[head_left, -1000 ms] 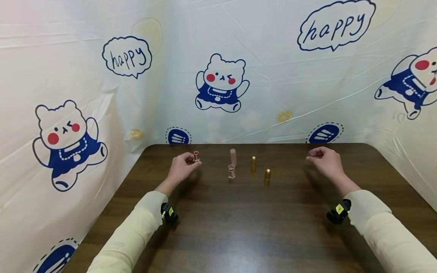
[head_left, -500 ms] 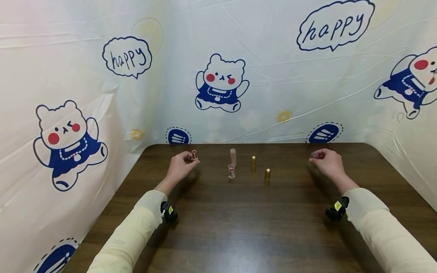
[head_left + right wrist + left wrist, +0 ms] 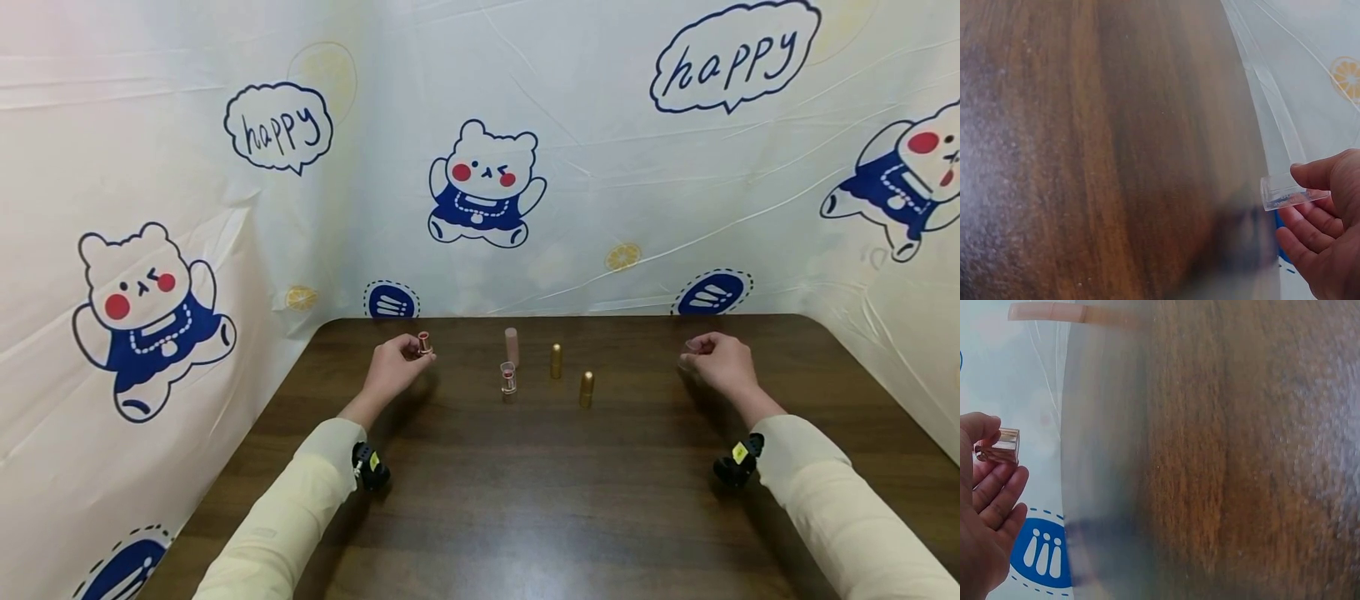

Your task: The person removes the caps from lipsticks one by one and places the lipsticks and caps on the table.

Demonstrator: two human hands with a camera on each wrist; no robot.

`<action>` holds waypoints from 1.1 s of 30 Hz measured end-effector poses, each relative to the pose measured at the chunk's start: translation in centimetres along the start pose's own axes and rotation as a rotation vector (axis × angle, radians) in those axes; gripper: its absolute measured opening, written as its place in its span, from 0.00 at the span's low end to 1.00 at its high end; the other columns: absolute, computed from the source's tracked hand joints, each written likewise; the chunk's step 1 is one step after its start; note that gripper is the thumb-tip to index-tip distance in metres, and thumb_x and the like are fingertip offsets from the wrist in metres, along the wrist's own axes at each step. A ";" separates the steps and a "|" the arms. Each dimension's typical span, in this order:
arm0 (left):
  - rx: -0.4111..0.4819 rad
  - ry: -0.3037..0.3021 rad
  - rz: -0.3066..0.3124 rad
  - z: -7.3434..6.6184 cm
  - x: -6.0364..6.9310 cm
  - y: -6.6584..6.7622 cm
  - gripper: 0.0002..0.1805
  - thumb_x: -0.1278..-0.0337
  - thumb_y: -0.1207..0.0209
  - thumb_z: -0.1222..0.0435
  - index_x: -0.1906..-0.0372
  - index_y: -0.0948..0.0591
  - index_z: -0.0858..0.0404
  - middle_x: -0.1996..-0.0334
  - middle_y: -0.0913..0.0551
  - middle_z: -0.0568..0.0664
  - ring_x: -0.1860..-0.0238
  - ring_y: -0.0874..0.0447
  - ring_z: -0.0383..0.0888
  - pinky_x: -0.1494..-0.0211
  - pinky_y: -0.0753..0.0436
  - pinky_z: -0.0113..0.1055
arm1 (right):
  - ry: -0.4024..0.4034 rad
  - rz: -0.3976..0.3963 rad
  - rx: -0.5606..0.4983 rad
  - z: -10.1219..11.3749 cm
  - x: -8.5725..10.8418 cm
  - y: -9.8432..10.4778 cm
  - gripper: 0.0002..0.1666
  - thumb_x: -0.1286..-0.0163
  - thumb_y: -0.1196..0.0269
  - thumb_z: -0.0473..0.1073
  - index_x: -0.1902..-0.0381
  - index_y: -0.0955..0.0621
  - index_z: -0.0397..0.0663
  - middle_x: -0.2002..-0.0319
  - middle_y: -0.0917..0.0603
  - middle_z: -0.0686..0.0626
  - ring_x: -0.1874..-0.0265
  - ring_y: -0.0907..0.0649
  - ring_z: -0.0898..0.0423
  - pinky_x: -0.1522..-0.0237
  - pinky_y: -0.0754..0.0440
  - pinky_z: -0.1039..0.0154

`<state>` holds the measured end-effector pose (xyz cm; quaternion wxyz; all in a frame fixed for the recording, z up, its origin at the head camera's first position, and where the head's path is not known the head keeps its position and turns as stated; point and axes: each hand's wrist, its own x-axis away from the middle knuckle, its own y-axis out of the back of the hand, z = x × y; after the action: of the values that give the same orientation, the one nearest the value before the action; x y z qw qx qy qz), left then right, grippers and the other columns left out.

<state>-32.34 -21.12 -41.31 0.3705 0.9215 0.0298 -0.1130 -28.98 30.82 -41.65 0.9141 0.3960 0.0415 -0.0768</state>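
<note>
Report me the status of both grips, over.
Left grip: pinching rose-gold lipstick tube. Right grip: pinching clear plastic cylinder. Standing between: two gold bullet-shaped tubes.

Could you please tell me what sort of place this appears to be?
Probably a makeshift indoor recording booth, though I can't be certain: sheeting printed with cartoon bears hangs behind and beside a wooden table, and the person wears black wrist cameras.

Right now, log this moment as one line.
left grip: pinches rose-gold tube | right grip: pinches clear cap | standing on table: pink tube, clear-topped tube, farther gold tube, nearer gold tube
</note>
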 end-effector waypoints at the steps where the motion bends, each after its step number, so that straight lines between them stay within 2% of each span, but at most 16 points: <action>1: -0.003 0.000 -0.001 0.1 0.0 0.0 0.13 0.44 0.32 0.61 0.60 0.19 0.64 0.64 0.17 0.55 0.62 0.22 0.51 0.52 0.21 0.44 | -0.001 0.002 0.002 -0.1 0.0 -0.1 0.18 0.33 0.37 0.41 0.53 0.23 0.30 0.58 0.20 0.33 0.62 0.23 0.43 0.62 0.23 0.55; 12: -0.023 0.002 -0.009 0.8 -0.2 0.1 0.13 0.44 0.32 0.60 0.60 0.19 0.65 0.64 0.17 0.56 0.62 0.22 0.51 0.53 0.21 0.44 | 0.010 0.001 0.019 -0.9 0.1 -0.6 0.18 0.35 0.35 0.41 0.55 0.22 0.30 0.60 0.19 0.34 0.62 0.22 0.42 0.59 0.23 0.49; 25: -0.098 0.004 -0.007 1.8 -0.6 0.3 0.14 0.44 0.32 0.58 0.62 0.19 0.64 0.65 0.16 0.55 0.62 0.21 0.50 0.53 0.23 0.45 | -0.009 0.022 0.013 -0.7 0.2 -0.5 0.19 0.34 0.36 0.41 0.53 0.22 0.29 0.58 0.20 0.33 0.62 0.23 0.42 0.59 0.22 0.49; 33: -0.125 0.012 0.019 2.1 -0.8 0.3 0.14 0.44 0.33 0.58 0.61 0.19 0.64 0.65 0.17 0.54 0.62 0.22 0.50 0.53 0.22 0.45 | -0.028 0.037 0.016 -0.5 0.3 -0.4 0.19 0.34 0.36 0.41 0.52 0.23 0.30 0.58 0.20 0.33 0.62 0.23 0.42 0.58 0.23 0.48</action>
<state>-33.49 -22.78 -42.35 0.4283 0.8973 0.0301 -0.1020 -28.80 30.90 -42.29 0.9127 0.4027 0.0209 -0.0655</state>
